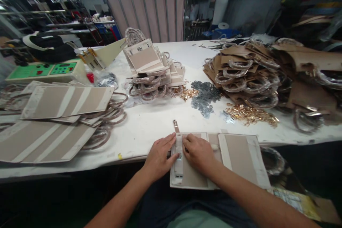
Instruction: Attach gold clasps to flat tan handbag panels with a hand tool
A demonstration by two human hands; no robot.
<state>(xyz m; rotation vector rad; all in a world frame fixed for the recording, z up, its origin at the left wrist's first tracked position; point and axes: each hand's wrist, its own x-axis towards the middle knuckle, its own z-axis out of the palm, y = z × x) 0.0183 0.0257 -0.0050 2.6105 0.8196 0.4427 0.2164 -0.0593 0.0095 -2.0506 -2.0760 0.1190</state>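
A flat beige bag panel [240,156] lies before me on the table's front edge, inner side up, with pale strips along it. My left hand [159,157] rests on its left end, fingers stretched out and thumb apart, the thumb beside a small metal plate [179,155]. My right hand [200,154] presses on the same end with its fingers curled together; what they hold, if anything, is hidden. From the panel's top left sticks out a short strap with a metal fitting [175,124]. A plastic-wrapped handle [273,160] shows past the panel's right side.
Beige panels [72,101] are stacked at left, more bag pieces [146,60] at centre back. Dark flat metal pieces [204,96] and gold-coloured fittings [252,114] lie loose. Brown pieces with wrapped handles [245,67] pile up at right. A green-panelled machine [44,71] stands back left.
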